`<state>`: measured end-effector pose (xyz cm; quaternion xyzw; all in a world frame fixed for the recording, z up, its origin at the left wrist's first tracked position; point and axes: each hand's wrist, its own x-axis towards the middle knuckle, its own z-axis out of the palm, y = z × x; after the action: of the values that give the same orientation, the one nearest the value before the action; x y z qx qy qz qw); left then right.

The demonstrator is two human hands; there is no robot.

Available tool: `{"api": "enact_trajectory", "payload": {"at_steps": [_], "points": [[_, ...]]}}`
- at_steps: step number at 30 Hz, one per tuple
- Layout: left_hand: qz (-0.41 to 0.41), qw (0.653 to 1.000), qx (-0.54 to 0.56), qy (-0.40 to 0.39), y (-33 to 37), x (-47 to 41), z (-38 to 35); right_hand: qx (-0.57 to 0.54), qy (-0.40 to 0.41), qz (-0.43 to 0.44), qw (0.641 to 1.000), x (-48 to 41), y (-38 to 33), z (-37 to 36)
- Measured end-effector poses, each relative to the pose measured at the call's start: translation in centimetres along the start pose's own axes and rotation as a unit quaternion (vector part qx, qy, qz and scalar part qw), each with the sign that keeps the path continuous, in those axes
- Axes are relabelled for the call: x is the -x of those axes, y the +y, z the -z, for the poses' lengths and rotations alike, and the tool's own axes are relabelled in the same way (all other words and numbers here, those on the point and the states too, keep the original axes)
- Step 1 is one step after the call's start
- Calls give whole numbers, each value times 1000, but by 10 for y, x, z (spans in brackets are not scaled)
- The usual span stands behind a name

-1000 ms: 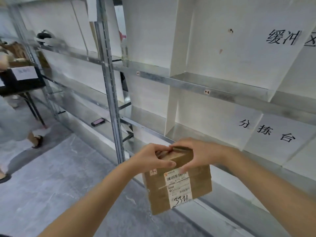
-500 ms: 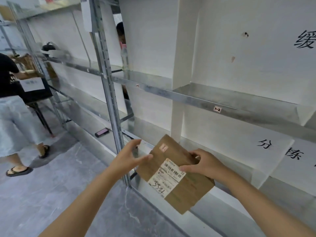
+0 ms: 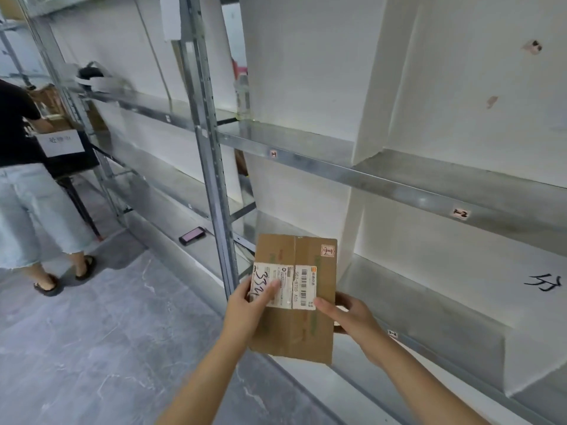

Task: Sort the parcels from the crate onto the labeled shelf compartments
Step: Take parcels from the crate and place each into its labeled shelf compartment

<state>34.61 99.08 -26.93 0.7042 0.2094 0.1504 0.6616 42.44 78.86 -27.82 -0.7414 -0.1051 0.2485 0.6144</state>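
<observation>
A brown cardboard parcel (image 3: 303, 329) with a white shipping label and handwritten digits is held upright, its face toward me, in front of the metal shelf (image 3: 399, 185). My left hand (image 3: 248, 308) grips its left edge, thumb lying over the label. My right hand (image 3: 352, 314) grips its right edge, thumb on the front and fingers behind. Small tags on the shelf rails mark compartments: one (image 3: 273, 154) above the parcel, one (image 3: 461, 213) to the right, one (image 3: 392, 334) on the lower rail. The crate is out of view.
A steel upright (image 3: 211, 154) stands just left of the parcel. A phone (image 3: 192, 235) lies on the low shelf at left. Another person (image 3: 27, 191) stands at far left beside a black stand with a white sign (image 3: 63, 143). White dividers split the shelves. Grey floor below.
The parcel has turned from tilted to upright, label now facing me, and risen closer to the shelf. My left hand has closed onto its left edge. The other person has stepped nearer.
</observation>
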Motion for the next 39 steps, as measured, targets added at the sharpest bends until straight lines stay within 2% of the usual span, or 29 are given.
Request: {"api": "enact_trajectory", "payload": {"at_steps": [9, 17, 21, 30, 36, 39], "points": [[-19, 999, -3, -28, -4, -107, 92, 46, 33, 11, 998, -91, -44, -90], [-55, 996, -39, -66, 0, -193, 148, 12, 84, -8, 996, -156, -63, -155], [-66, 992, -53, -96, -3, -225, 149, 4, 118, -13, 993, -181, -63, -154], [-29, 983, -74, -166, -9, -311, 132, 1, 172, -21, 985, -251, -58, -115], [-64, 961, -179, -202, -12, -380, 113, 20, 182, -30, 983, -310, -61, -101], [-72, 931, -288, -211, -23, -404, 111, 19, 193, -37, 980, -332, -57, -95]]}}
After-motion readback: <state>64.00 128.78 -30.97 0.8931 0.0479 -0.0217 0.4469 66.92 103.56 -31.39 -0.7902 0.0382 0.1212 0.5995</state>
